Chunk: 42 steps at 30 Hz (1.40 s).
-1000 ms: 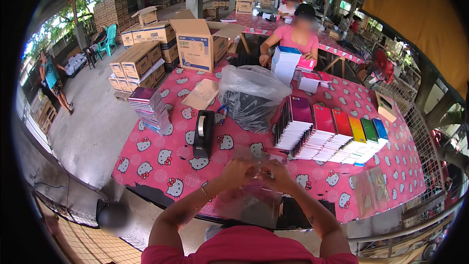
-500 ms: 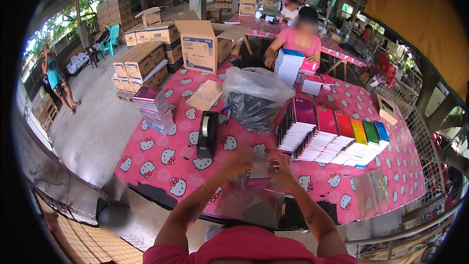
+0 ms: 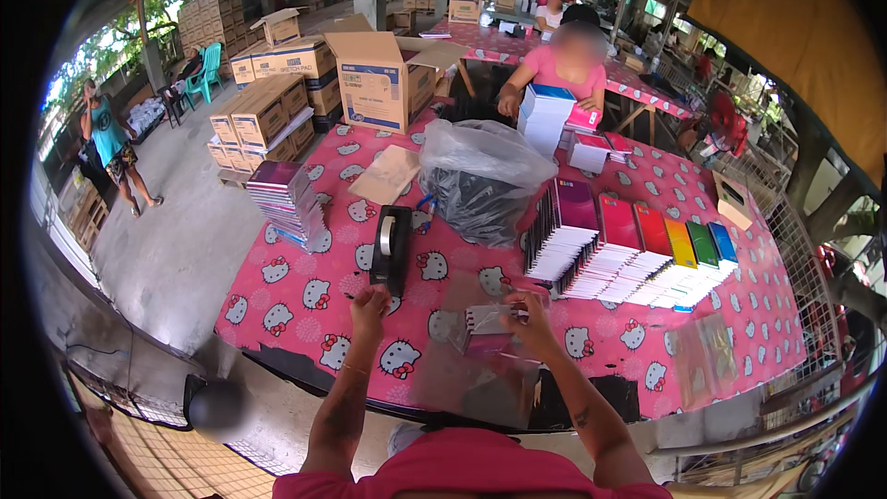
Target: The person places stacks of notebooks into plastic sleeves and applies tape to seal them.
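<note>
A black tape dispenser [image 3: 392, 245] stands on the table left of centre. My left hand [image 3: 370, 305] is at its near end, fingers pinched on the tape there; the strip itself is too small to see. Right in front of me lies a small bundle of notebooks [image 3: 487, 346] in a clear plastic bag [image 3: 455, 325], with a pale, spiral-like edge and a pinkish cover. My right hand [image 3: 529, 319] is at the bundle's right side, its fingers curled on the clear plastic. The exact grip of those fingertips is partly hidden.
Stacked notebooks [image 3: 617, 245] in several colours stand right of centre, purple ones [image 3: 282, 199] at left. A grey plastic bag [image 3: 485, 185] and brown cardboard [image 3: 385, 176] lie beyond. Clear sleeves [image 3: 704, 360] lie at right. A co-worker [image 3: 564, 74] sits across, near an open carton [image 3: 374, 92].
My left hand has moved from the bundle leftward to the tape dispenser's near end. My right hand has stayed at the bundle.
</note>
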{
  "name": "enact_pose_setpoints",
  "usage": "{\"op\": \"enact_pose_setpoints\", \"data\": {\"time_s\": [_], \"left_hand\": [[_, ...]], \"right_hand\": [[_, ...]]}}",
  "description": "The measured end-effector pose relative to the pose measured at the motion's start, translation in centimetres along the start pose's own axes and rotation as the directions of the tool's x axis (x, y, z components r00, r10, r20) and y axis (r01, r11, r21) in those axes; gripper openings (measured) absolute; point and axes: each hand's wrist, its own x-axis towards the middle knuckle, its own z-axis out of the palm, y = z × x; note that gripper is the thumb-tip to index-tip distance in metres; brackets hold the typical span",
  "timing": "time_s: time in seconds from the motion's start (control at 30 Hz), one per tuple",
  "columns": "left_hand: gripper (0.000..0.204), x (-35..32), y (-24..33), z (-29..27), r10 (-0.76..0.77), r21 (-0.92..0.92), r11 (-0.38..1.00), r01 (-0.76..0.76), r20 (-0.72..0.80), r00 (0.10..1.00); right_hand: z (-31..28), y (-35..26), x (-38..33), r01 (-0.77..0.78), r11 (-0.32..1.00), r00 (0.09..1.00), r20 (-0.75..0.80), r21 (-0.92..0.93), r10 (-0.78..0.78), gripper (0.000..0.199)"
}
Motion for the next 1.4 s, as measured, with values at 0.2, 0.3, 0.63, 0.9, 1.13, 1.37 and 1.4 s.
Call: {"op": "enact_pose_setpoints", "data": {"time_s": [0.2, 0.3, 0.63, 0.9, 1.13, 1.37, 1.4], "left_hand": [[0.016, 3.4, 6.1, -3.5, 0.124, 0.873, 0.154, -0.462, 0.447, 0.886], [0.017, 0.2, 11.7, 3.4, 0.305, 0.306, 0.428, -0.85, 0.837, 0.455], [0.021, -0.1, 11.0, 19.1, -0.459, 0.03, 0.401, -0.915, 0.871, -0.173], [0.042, -0.7, 6.1, 15.0, -0.337, 0.435, 0.725, -0.534, 0.9, 0.276], [0.075, -12.0, 10.6, 11.5, 0.38, 0.232, 0.033, -0.972, 0.897, 0.227], [0.076, -11.8, 8.7, 11.0, 0.152, 0.3, 0.722, -0.623, 0.811, 0.566], [0.075, -12.1, 7.4, 9.7, 0.125, 0.228, 0.853, -0.469, 0.784, 0.608]], "right_hand": [[1.2, 0.8, 0.0, 0.012, 1.0, 0.997, -0.077, -0.013, -0.013, 0.042], [1.7, 1.8, 0.3, 0.051, 0.998, 0.993, -0.11, -0.029, -0.053, 0.043], [1.2, 1.4, -0.1, -0.019, 0.987, 0.997, -0.077, 0.158, 0.031, 0.052], [2.0, 0.8, -0.9, -0.054, 0.915, 0.987, -0.117, 0.399, 0.11, 0.054], [3.9, 1.9, -5.1, -0.014, 0.706, 0.833, -0.382, 0.708, 0.4, 0.026], [6.3, 2.1, -8.8, -0.296, 0.538, 0.955, 0.258, 0.789, 0.148, 0.039], [6.1, 0.5, -8.5, -0.231, 0.483, 0.972, 0.184, 0.845, 0.144, 0.042]]}}
